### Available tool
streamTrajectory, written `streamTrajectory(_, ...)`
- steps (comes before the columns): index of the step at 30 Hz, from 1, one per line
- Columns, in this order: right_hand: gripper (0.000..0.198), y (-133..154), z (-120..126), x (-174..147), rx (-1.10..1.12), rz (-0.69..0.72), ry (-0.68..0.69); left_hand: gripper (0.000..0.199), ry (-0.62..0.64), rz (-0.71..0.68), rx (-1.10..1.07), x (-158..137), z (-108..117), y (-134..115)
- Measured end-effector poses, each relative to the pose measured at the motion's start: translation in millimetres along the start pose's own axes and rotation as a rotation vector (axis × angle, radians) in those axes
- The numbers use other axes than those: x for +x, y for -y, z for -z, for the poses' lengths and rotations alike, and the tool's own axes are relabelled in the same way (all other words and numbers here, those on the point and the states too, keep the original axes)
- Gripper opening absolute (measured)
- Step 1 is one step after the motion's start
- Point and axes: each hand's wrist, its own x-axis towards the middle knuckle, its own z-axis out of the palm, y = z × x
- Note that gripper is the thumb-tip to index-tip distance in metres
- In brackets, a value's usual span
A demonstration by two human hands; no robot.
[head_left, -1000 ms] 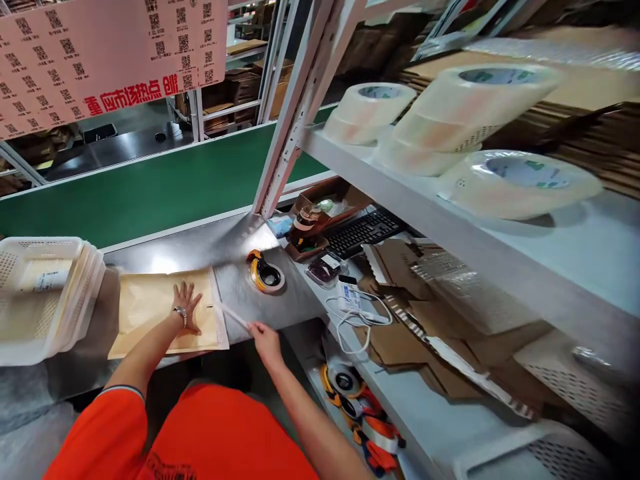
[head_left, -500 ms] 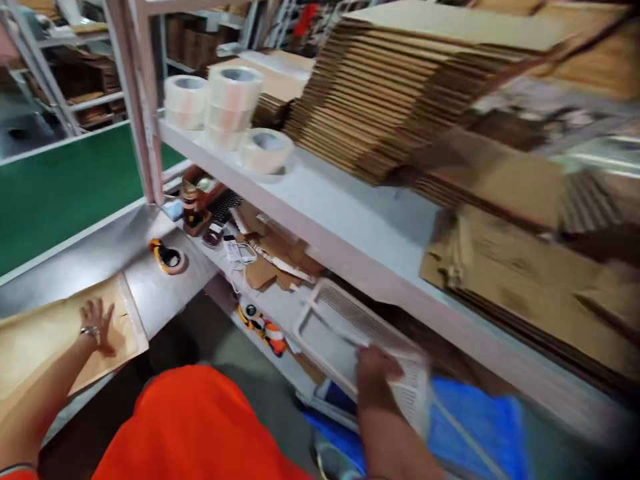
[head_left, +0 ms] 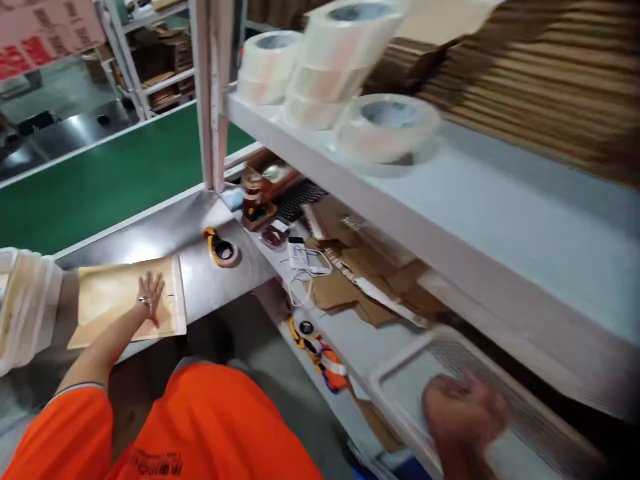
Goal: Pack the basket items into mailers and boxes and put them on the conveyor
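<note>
The left hand (head_left: 150,298) lies flat and open on the padded envelope (head_left: 125,300) at lower left, on the worktop (head_left: 200,230). The right hand (head_left: 463,407), blurred, reaches into a white tray (head_left: 400,373) at lower right; its grip I cannot tell. The envelope looks not yet sealed.

- Flat tan padded paper envelope (head_left: 120,300), left of centre, plain buff.
- Long green conveyor belt (head_left: 110,180), upper left, solid green with a pale edge.
- Bright orange short-sleeved shirt (head_left: 210,427), bottom, with a dark, grey-trimmed sleeve hem.
- Round yellow-and-black tape dispenser (head_left: 221,248), centre.
- Stacked translucent whitish tape rolls (head_left: 330,60), top centre.
- White perforated plastic tray (head_left: 500,400), lower right, fine mesh pattern.
- Brown corrugated cardboard stack (head_left: 540,73), upper right, striped with layered edges.
</note>
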Motion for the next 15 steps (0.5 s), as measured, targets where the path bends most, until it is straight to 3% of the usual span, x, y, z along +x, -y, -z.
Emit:
streamTrajectory(3,0.06,53,-99,-36,0.069,0.291,0.267,0.167,0.136,0.003,-0.055,12,-2,3)
streamTrajectory(6,0.049,145,-194,-101,0.18,0.624,0.601,0.182,0.212,-0.012,-0.134,22,-12,7)
streamTrajectory(8,0.05,207,-247,-149,0.185,0.739,0.731,0.187,0.212,-0.026,-0.136,27,-23,7)
streamTrajectory(11,0.066,276,-304,-204,-0.006,0.853,0.986,0.188,0.182,-0.035,-0.146,34,-40,5)
streamTrajectory(15,0.065,320,-340,-240,-0.065,0.972,1.103,0.177,0.119,-0.045,-0.199,42,-61,-2)
